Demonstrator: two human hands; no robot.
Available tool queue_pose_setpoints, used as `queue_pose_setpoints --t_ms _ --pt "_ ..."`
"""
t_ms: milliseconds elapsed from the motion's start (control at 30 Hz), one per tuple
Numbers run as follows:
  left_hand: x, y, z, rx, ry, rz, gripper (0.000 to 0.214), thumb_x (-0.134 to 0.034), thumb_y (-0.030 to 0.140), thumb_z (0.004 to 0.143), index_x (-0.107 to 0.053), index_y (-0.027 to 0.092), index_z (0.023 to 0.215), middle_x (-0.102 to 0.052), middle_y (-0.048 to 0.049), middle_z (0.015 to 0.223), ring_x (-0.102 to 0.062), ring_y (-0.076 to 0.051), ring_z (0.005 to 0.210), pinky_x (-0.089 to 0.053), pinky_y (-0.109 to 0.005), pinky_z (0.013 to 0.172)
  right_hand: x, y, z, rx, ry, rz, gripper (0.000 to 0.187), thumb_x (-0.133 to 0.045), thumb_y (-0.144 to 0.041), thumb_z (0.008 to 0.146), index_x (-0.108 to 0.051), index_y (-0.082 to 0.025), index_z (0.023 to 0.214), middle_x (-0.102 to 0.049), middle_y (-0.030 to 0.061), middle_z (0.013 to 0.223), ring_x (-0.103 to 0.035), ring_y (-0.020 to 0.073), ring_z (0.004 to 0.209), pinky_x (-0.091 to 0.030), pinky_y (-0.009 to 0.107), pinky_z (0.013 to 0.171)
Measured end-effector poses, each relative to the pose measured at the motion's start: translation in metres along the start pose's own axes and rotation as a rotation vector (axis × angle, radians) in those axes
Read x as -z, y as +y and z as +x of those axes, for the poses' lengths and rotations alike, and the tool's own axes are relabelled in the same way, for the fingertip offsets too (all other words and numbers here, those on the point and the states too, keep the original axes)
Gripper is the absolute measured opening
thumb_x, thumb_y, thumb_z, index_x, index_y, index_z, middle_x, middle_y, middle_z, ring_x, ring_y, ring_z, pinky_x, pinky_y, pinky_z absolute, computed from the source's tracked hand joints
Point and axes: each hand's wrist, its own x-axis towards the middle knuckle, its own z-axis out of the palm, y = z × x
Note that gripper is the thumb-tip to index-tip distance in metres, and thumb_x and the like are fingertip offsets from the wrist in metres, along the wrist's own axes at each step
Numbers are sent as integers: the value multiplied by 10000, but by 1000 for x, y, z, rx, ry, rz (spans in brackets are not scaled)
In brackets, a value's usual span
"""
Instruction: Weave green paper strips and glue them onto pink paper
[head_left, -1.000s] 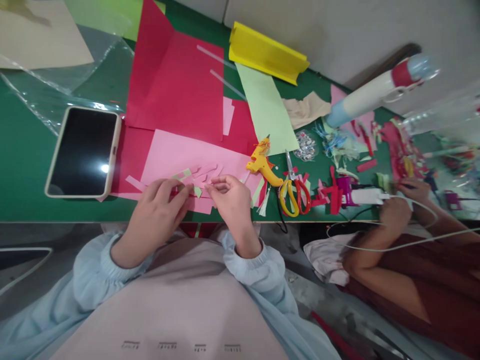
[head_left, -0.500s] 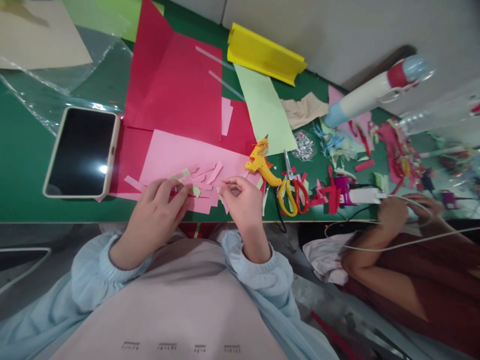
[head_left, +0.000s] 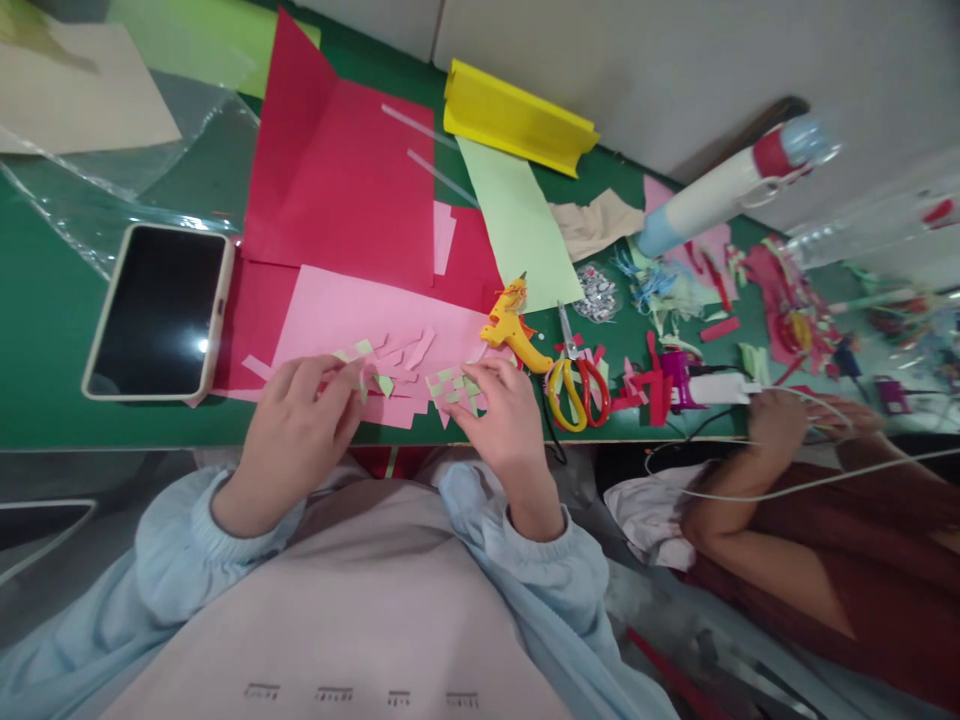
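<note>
My right hand [head_left: 506,415] pinches a small woven paper piece [head_left: 450,385] in a pale green and pink check, held just above the table's front edge. To its left, my left hand [head_left: 304,420] has its fingers closed around the edge of another checked paper piece [head_left: 356,350], mostly covered by the fingers. Between the hands, loose pink paper strips [head_left: 409,350] and green scraps lie on a pink sheet [head_left: 360,300]. Just right of my right hand are a yellow glue gun [head_left: 517,335] and scissors with yellow and red handles [head_left: 574,385].
A phone [head_left: 157,310] lies at the left. Behind the pink sheet stands a folded red card [head_left: 341,190]. Farther right are a pale green sheet [head_left: 521,220], a tub of small gems [head_left: 598,293], a bottle [head_left: 735,185] and scraps. A co-worker's arms [head_left: 780,450] rest at the right.
My right hand has turned and shifted slightly right, bringing the checked woven piece into view in its fingers. My left hand stays nearly in place. The whole view has shifted slightly.
</note>
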Motion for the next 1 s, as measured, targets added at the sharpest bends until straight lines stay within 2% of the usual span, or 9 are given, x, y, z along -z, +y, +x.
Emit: queue_pose_setpoints --t_ms 100,200,300,433,633,833,900,1000 --pt "-1 -2 8 67 65 21 402 -505 286 905 -539 147 1280 -597 -164 1179 -536 -304 1126 -432 -470 985 -2 0 0 0 8 -26 467 -746 -382 772 -648 -179 1181 -570 143 1193 -543 294 1102 -453 423 962" --pt "-3 -5 18 118 28 0 431 -499 315 905 -521 141 1299 -602 -166 1220 -512 -322 1183 -395 -485 1020 -2 0 2 13 -10 -56 489 -727 -422 782 -648 -176 1197 -556 146 1143 -525 302 1092 -453 428 955" --pt "-6 -6 26 140 -23 -22 433 -489 343 906 -528 158 1296 -640 -158 1147 -532 -338 1158 -402 -504 982 0 1 4 24 -32 -64 477 -707 -462 789 -662 -188 1176 -545 136 1080 -521 301 1054 -458 432 939" --pt "-6 -6 30 132 -44 -18 461 -503 308 887 -508 136 1314 -649 -145 1028 -564 -328 1081 -432 -472 930 2 1 5 41 -49 -62 437 -686 -474 804 -665 -202 1146 -532 129 1048 -514 303 1050 -455 442 940" --pt "-6 -6 32 146 -34 -65 498 -540 251 845 -474 144 1327 -612 -114 977 -592 -286 986 -471 -428 893 8 1 12 67 -116 -104 494 -687 -462 807 -612 -206 1224 -520 134 1063 -503 319 1088 -460 451 918" --pt "-3 -3 30 298 -13 -275 485 -614 232 794 -529 224 1272 -601 -54 955 -613 -221 889 -513 -334 743 12 0 22 108 -181 -102 469 -721 -462 777 -640 -243 1184 -493 111 1061 -513 295 1035 -478 408 851" --pt "-2 -5 29 338 19 -414 489 -645 246 774 -545 232 1252 -595 -30 914 -609 -194 848 -516 -328 755 12 0 26 133 -192 -101 433 -739 -454 762 -656 -239 1129 -492 104 1047 -512 285 1025 -473 402 853" --pt "1 -10 29 470 49 -698 519 -709 283 721 -568 223 1217 -570 -4 881 -602 -154 787 -530 -314 750 12 0 32 170 -195 -106 390 -759 -446 741 -659 -216 1039 -498 94 1021 -513 269 998 -464 401 867"
